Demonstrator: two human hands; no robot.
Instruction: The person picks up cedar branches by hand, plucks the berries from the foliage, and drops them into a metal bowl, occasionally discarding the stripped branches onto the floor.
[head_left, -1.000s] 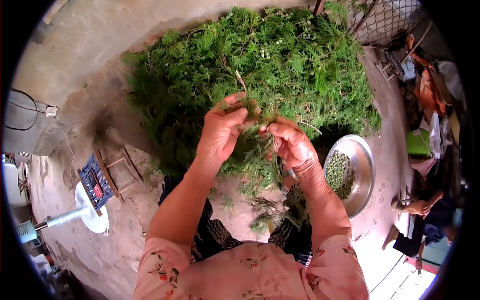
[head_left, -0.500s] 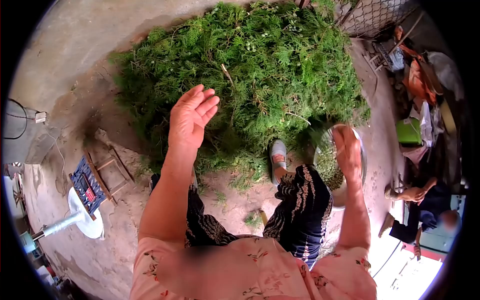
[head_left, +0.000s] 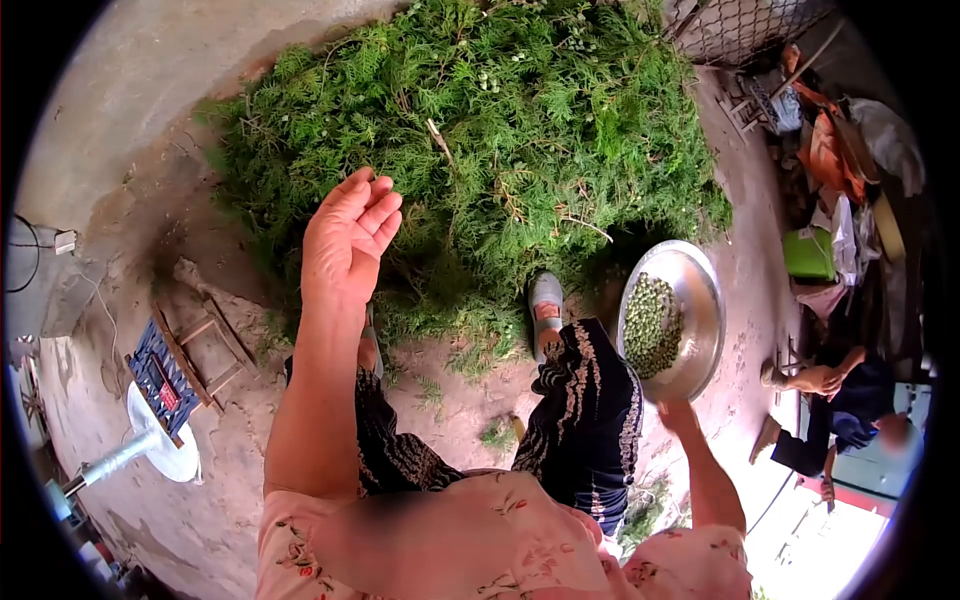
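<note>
Two bare hands show, the right hand (head_left: pixel 678 414) nearer, at the near rim of a metal bowl (head_left: pixel 704 312); its grip is partly hidden, so I cannot tell its state. Small green pieces (head_left: pixel 652 326) lie inside the bowl. The left hand (head_left: pixel 350 238) has a released grip, palm up, before the leafy green pile (head_left: pixel 530 130).

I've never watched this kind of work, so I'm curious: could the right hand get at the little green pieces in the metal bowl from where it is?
Probably yes: the right hand is by the bowl's near rim, and the green pieces lie uncovered inside.
</note>
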